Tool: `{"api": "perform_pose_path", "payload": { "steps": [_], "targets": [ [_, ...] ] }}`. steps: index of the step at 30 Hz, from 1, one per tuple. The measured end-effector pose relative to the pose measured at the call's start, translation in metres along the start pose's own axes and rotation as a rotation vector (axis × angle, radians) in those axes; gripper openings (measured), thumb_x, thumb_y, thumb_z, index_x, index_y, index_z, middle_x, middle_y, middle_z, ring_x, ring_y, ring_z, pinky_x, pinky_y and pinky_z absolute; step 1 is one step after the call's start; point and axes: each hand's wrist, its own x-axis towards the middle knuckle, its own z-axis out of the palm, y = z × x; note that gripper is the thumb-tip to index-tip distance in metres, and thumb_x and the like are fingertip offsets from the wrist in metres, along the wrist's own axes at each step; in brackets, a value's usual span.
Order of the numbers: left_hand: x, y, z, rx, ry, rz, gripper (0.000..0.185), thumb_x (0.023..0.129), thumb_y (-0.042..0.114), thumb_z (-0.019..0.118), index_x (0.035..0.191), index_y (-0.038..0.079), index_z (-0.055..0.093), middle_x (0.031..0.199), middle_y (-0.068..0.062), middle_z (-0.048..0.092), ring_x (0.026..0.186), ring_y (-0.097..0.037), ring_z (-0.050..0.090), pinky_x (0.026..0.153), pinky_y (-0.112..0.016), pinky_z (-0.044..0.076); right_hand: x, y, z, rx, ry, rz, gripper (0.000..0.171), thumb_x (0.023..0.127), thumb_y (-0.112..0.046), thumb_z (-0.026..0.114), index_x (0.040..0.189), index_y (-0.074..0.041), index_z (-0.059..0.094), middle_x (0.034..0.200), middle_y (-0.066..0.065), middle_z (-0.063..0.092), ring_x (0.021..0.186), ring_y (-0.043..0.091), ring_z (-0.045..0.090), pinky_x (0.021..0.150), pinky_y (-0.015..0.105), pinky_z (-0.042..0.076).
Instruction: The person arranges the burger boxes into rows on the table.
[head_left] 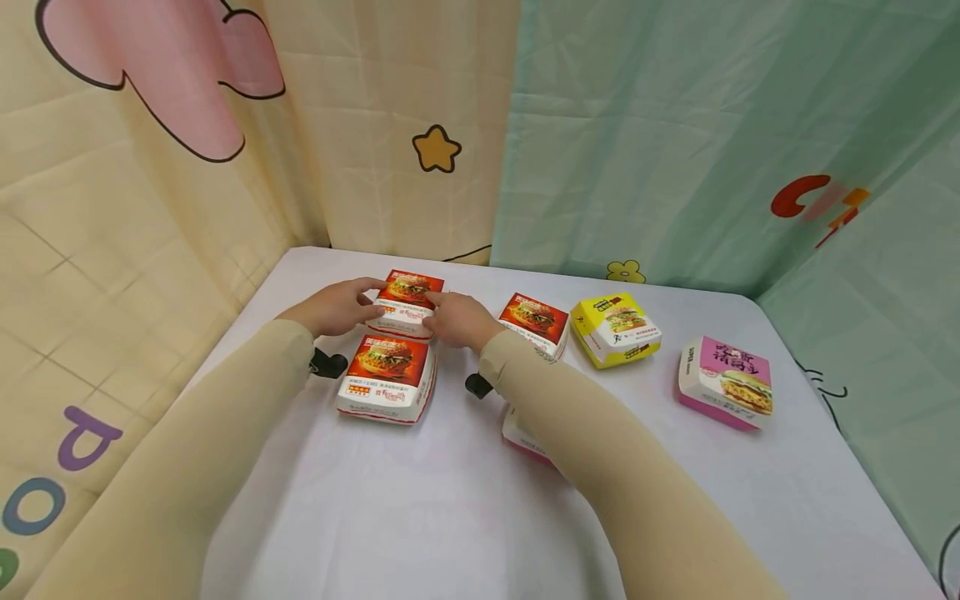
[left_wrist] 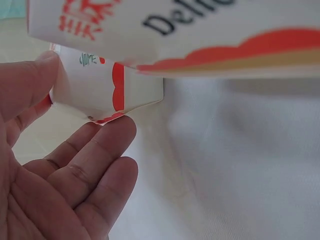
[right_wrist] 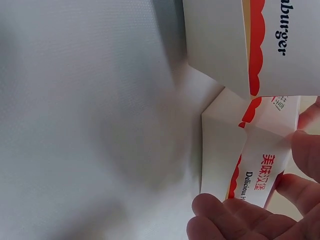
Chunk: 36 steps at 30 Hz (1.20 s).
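A red-and-white hamburger box (head_left: pixel 408 288) stands near the table's back left, between both hands. My left hand (head_left: pixel 335 307) grips its left side; in the left wrist view the thumb (left_wrist: pixel 35 82) is at the upper edge and the fingers sit lower on the box (left_wrist: pixel 85 82). From the right, my right hand (head_left: pixel 460 320) holds the same box, its fingers (right_wrist: pixel 225 212) along the side in the right wrist view. Directly in front of it is a second red-and-white hamburger box (head_left: pixel 386 377), which fills the top of the left wrist view.
Right of the hands are another red hamburger box (head_left: pixel 534 318), a yellow one (head_left: pixel 617 330) and a pink one (head_left: pixel 726 382). My right forearm mostly covers a further box (head_left: pixel 522 437). Curtains (head_left: pixel 420 75) hang behind and beside the white table (head_left: pixel 375 500).
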Motion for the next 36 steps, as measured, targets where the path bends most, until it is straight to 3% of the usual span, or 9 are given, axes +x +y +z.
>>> {"api": "perform_pose_path", "payload": {
  "steps": [9,17,36],
  "targets": [
    [-0.001,0.0016,0.0002,-0.016,-0.004,-0.007,0.065,0.106,0.037,0.063,0.163,0.021,0.036,0.149,-0.025,0.055,0.127,-0.039,0.058,0.104,-0.054,0.053,0.0002,0.0009,-0.0005,-0.01,0.007,0.01,0.061,0.108,-0.034,0.058,0.164,-0.021,0.039,0.162,0.008,0.05,0.131,0.024,0.055,0.12,0.041,0.043],
    [-0.0017,0.0036,0.0,-0.015,-0.011,-0.004,0.064,0.105,0.034,0.063,0.162,0.02,0.038,0.148,-0.025,0.057,0.123,-0.038,0.062,0.097,-0.047,0.055,-0.0005,0.0011,-0.0011,-0.005,0.012,0.011,0.06,0.107,-0.033,0.059,0.164,-0.021,0.041,0.161,0.007,0.052,0.128,0.023,0.056,0.119,0.04,0.043],
    [0.0004,0.0014,0.0017,-0.035,-0.02,-0.002,0.064,0.105,0.035,0.064,0.162,0.019,0.038,0.148,-0.024,0.056,0.124,-0.038,0.061,0.097,-0.046,0.055,-0.0004,0.0027,0.0026,0.025,0.011,0.018,0.06,0.108,-0.032,0.059,0.163,-0.02,0.041,0.163,0.008,0.05,0.14,0.025,0.053,0.123,0.044,0.04]
  ]
}}
